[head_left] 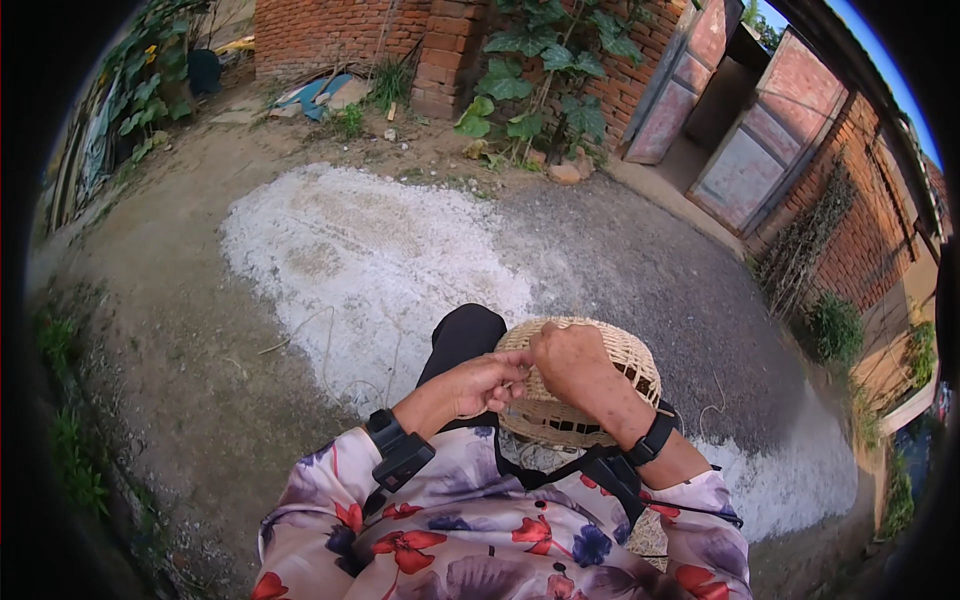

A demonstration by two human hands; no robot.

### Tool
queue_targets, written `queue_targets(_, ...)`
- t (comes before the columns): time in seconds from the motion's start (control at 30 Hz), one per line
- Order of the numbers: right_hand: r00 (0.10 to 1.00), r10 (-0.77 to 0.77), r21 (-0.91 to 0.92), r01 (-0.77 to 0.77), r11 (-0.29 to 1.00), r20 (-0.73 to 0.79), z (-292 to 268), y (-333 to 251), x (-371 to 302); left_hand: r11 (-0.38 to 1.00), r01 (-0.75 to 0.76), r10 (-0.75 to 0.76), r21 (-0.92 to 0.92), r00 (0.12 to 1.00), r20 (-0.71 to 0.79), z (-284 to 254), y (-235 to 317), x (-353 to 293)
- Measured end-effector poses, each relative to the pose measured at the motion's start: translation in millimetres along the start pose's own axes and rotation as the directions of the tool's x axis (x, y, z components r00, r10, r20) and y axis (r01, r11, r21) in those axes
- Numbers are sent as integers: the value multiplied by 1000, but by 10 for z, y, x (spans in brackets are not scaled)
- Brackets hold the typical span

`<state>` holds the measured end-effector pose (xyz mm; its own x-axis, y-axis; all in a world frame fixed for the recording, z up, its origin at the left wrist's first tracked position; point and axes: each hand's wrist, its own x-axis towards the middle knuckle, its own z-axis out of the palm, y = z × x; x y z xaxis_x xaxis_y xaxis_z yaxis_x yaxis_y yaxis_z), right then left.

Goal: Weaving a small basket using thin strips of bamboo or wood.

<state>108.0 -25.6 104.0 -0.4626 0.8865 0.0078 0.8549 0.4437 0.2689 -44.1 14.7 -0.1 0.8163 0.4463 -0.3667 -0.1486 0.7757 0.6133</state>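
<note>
A woven straw-coloured basket (548, 425) with open gaps in its weave rests at my lap, beside my dark-trousered knee (463, 332). Over the basket's left side, my left hand (488, 384) is closed with thumb and fingers pinched together. Close against its fingertips, my right hand (575, 362) is curled shut over the top of the basket, covering part of the weave. Whatever lies between the fingers of either hand is too small or hidden to make out. Thin pale strands (397, 335) trail in loops on the ground to the left of my knee.
White powdery material (370, 250) covers the ground ahead, with grey gravelly ground (640, 250) to its right. Beyond are a brick wall (340, 40), a leafy climbing plant (555, 60) and a half-open metal double door (755, 125). A dry brush bundle (808, 235) leans at right.
</note>
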Motion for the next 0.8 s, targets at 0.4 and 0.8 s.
queue_targets(0.4, 992, -114, -104, 119, 987, 52, -41, -159, -20, 992, -25, 21, 123, 999, 27, 21, 87, -92)
queue_targets(0.8, 965, 220, 584, -95, 806, -146, -172, 250, 54, 501, -534, 744, 681, 667, -24, 340, 273, -217)
